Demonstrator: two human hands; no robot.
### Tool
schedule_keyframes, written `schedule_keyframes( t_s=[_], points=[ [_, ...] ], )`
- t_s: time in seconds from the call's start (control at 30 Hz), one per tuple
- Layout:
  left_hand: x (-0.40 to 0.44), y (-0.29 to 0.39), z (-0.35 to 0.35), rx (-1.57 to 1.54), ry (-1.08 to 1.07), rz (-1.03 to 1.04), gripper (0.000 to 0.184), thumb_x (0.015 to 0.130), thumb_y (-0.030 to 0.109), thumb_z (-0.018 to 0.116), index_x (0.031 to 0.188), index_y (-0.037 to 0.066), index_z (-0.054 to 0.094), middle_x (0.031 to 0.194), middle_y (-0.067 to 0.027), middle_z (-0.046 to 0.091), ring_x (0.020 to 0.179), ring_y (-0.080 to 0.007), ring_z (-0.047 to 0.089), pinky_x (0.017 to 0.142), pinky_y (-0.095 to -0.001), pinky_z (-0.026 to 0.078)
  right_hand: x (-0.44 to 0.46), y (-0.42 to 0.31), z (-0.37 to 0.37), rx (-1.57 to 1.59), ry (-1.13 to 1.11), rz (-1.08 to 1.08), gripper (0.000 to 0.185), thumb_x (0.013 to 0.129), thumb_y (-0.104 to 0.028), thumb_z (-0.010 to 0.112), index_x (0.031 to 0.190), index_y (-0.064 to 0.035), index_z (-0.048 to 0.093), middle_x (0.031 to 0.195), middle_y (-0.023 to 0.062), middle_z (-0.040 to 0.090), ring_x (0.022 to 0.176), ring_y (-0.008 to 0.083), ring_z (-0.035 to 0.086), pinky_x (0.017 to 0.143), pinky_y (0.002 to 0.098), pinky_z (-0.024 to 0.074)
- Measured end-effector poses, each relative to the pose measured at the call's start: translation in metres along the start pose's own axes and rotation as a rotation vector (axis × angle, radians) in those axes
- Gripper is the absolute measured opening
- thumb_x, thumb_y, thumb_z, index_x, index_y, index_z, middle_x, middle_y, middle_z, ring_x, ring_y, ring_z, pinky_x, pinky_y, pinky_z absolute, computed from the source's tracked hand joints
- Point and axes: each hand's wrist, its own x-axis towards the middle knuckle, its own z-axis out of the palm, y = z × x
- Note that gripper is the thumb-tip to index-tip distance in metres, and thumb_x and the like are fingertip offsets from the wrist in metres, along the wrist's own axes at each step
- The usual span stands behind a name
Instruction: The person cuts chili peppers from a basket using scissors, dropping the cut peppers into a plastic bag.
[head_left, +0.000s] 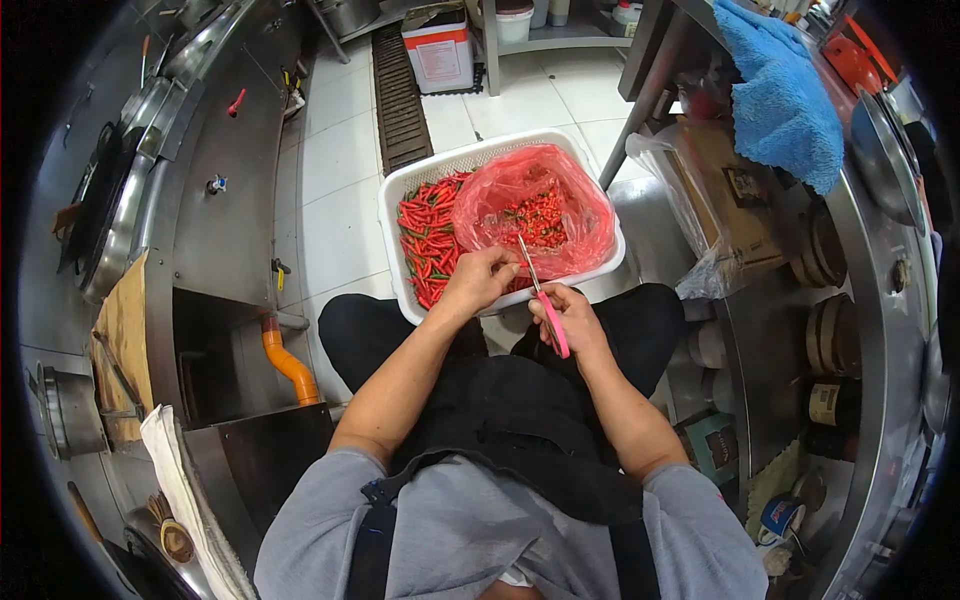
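My right hand [568, 322] is closed round the pink handles of a pair of scissors [553, 325], whose blades point up over a red plastic bag [475, 215]. Just left of the blades, my left hand [482, 280] has its fingers pinched together; what they hold is too small to make out. The bag lies open in the right part of a white plastic basket [396, 188], with cut red chili pieces [540, 218] inside it. Whole red chilies [428, 232], some green among them, fill the basket's left side.
A steel counter with an orange pipe [290, 368] stands at the left. On the right are steel shelves, a blue towel [785, 100] and a cardboard box [735, 190]. A white and red container [438, 58] sits beyond the basket, beside a floor drain [400, 110].
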Motion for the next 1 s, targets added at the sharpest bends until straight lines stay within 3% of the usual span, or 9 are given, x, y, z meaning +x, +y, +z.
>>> schedule_keyframes(
  t_s=[0.17,0.23,0.37,0.47,0.53,0.77,0.83,1.0],
  points=[
    [-0.001,0.002,-0.006,0.063,0.035,-0.072,0.024,0.086,0.023,0.067,0.094,0.001,0.068,0.074,-0.0151,0.067,0.067,-0.0237,0.066,0.064,-0.0354,0.051,-0.011,0.012,-0.003,0.02,0.04,0.035,0.035,0.084,-0.021,0.073,0.109,0.0003,0.059,0.068,0.0044,0.059,0.042,0.0108,0.052,0.038,0.0246,0.04],
    [0.0,-0.001,-0.006,0.089,0.042,-0.013,0.02,0.089,0.018,0.066,0.096,0.0,0.066,0.069,-0.0034,0.064,0.059,-0.0084,0.058,0.052,-0.0266,0.046,-0.017,0.012,-0.003,0.043,0.062,0.06,0.037,0.084,-0.02,0.073,0.111,0.0007,0.059,0.071,0.0046,0.06,0.046,0.0109,0.055,0.042,0.0247,0.0433],
    [0.002,0.003,0.002,0.031,0.016,-0.048,0.019,0.089,0.019,0.067,0.095,0.0,0.066,0.07,-0.0033,0.064,0.06,-0.008,0.058,0.054,-0.0268,0.046,-0.01,0.026,-0.003,0.055,0.057,-0.007,0.04,0.083,-0.02,0.074,0.113,0.001,0.058,0.075,0.0047,0.062,0.052,0.0109,0.057,0.047,0.0247,0.046],
    [-0.001,0.006,0.008,0.04,-0.008,0.036,0.019,0.089,0.018,0.066,0.095,0.0,0.066,0.07,-0.0031,0.065,0.061,-0.0078,0.058,0.055,-0.0267,0.047,0.0,0.025,-0.001,-0.026,0.032,-0.055,0.036,0.088,-0.015,0.068,0.118,-0.0001,0.055,0.082,0.007,0.065,0.053,0.0122,0.059,0.046,0.023,0.0461],
    [-0.003,0.011,0.008,-0.018,0.034,0.069,0.021,0.085,0.019,0.069,0.091,-0.001,0.067,0.073,-0.0146,0.068,0.067,-0.0212,0.066,0.064,-0.0343,0.051,0.006,0.019,0.0,0.003,0.036,-0.087,0.035,0.087,-0.017,0.069,0.116,-0.0003,0.056,0.08,0.0059,0.064,0.052,0.0115,0.059,0.045,0.0228,0.0449],
    [0.004,0.019,0.0,0.087,0.041,-0.003,0.019,0.084,0.016,0.068,0.09,-0.001,0.067,0.076,-0.0184,0.067,0.07,-0.0273,0.068,0.066,-0.0374,0.052,0.013,0.002,0.0,0.002,0.02,-0.003,0.041,0.082,-0.024,0.076,0.11,0.0018,0.059,0.067,0.0035,0.059,0.046,0.0111,0.053,0.041,0.0268,0.0407],
    [0.007,0.023,0.0,0.181,0.097,0.116,0.015,0.083,0.013,0.066,0.089,-0.001,0.067,0.075,-0.0199,0.067,0.071,-0.0333,0.067,0.067,-0.0406,0.052,0.015,-0.003,0.0,-0.05,0.031,0.04,0.035,0.086,-0.023,0.072,0.109,0.0,0.058,0.069,0.0055,0.059,0.042,0.0117,0.053,0.037,0.0245,0.0404],
    [0.025,0.018,-0.004,0.277,0.166,0.235,0.015,0.082,0.008,0.063,0.094,-0.001,0.066,0.082,-0.0211,0.067,0.078,-0.0368,0.066,0.071,-0.0432,0.051,0.008,-0.006,-0.008,-0.015,0.107,0.007,0.042,0.082,-0.026,0.075,0.109,0.0021,0.059,0.067,0.0056,0.059,0.043,0.0117,0.053,0.038,0.0262,0.039]
  ],
)
